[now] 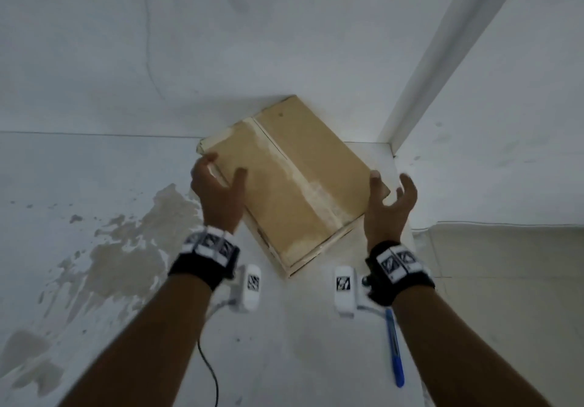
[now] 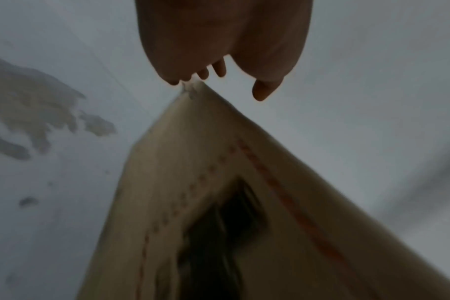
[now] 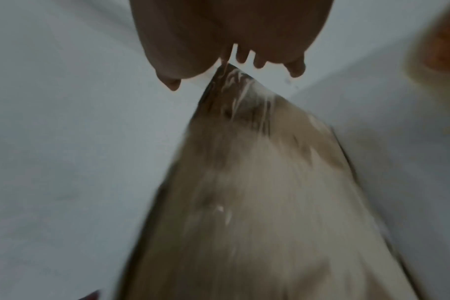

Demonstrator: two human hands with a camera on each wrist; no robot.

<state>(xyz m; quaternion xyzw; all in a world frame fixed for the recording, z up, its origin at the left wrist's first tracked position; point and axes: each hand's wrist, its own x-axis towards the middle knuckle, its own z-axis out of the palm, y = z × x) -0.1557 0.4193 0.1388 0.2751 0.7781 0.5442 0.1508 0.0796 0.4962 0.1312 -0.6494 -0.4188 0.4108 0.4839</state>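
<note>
A flat brown cardboard box with a taped centre seam lies turned diagonally on a white surface, close to a wall corner. My left hand straddles the box's left corner, thumb over the top face and fingers spread past the edge. My right hand straddles the right corner the same way, thumb at the edge. In the left wrist view the left hand hovers with loose fingers just above the box corner. The right wrist view shows the right hand likewise above the box. Neither hand clearly grips.
A blue pen-like tool lies on the surface under my right forearm. A thin black cable trails below my left wrist. White walls close in behind and to the right. Peeled paint patches mark the left side.
</note>
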